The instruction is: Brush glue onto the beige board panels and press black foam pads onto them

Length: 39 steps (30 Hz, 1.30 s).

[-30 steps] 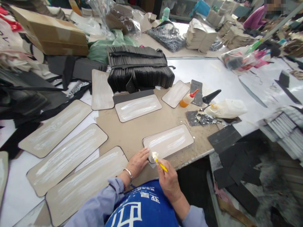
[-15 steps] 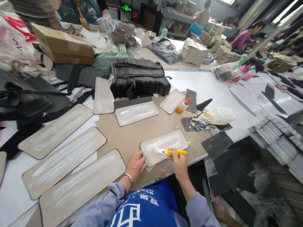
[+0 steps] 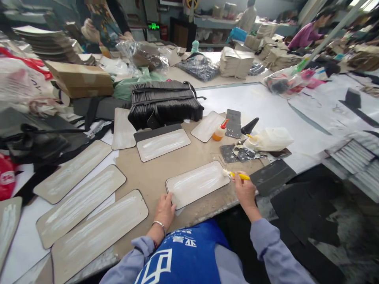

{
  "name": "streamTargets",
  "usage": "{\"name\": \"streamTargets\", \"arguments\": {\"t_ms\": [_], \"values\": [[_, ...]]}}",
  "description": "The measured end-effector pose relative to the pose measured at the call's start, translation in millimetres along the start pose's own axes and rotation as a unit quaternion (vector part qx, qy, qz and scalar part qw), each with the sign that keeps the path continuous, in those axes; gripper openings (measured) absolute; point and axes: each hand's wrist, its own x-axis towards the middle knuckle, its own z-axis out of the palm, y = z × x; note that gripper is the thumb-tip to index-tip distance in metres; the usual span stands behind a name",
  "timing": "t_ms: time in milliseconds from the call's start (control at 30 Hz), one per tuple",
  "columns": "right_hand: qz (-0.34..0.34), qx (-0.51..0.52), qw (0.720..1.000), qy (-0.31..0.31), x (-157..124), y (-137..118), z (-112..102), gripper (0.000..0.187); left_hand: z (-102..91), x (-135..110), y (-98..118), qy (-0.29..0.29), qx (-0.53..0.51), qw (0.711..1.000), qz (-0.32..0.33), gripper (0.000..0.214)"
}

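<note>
Left hand (image 3: 164,207): fingers flat, pressing the near-left corner of the glue-streaked panel (image 3: 197,183).
Right hand (image 3: 245,191): fingers closed around a yellow-handled brush (image 3: 240,176), its bristles at the panel's right end.
Panel: lay lower centre of frame, near the table edge.
Nearby: orange glue bottle (image 3: 219,132) stood above, centre-right.

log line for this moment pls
left hand: flat on near-left edge of panel | right hand: grip on yellow brush, bristles at its far-right corner | orange bottle: beyond, untouched
</note>
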Motion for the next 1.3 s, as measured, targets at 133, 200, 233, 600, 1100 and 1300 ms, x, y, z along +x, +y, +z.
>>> {"name": "streamTargets", "arguments": {"t_ms": [133,200,233,600,1100,1300], "values": [[-0.177,-0.06,0.981,-0.047,-32.1,-9.8,15.8,0.034,0.0,1.1,10.9,0.045,-0.09,0.99,-0.097,0.034],[-0.228,-0.052,0.971,-0.059,-44.7,-11.5,22.0,0.028,-3.2,3.6,16.5,0.049,-0.152,0.972,-0.17,0.028],[-0.245,-0.049,0.966,-0.065,-49.0,-11.3,24.0,0.026,-4.8,5.1,18.9,0.051,-0.184,0.96,-0.206,0.026],[-0.273,-0.031,0.959,-0.074,-44.1,0.5,22.3,0.025,-4.7,4.2,27.5,0.065,-0.333,0.895,-0.29,0.019],[-0.3,-0.004,0.951,-0.07,-41.0,4.1,19.1,0.022,-8.9,-10.2,65.4,0.108,-0.112,0.986,-0.068,0.009],[-0.338,0.009,0.938,-0.074,-36.8,-4.1,12.7,0.024,-5.7,-0.4,67.0,0.065,-0.418,0.881,-0.211,0.027]]}}
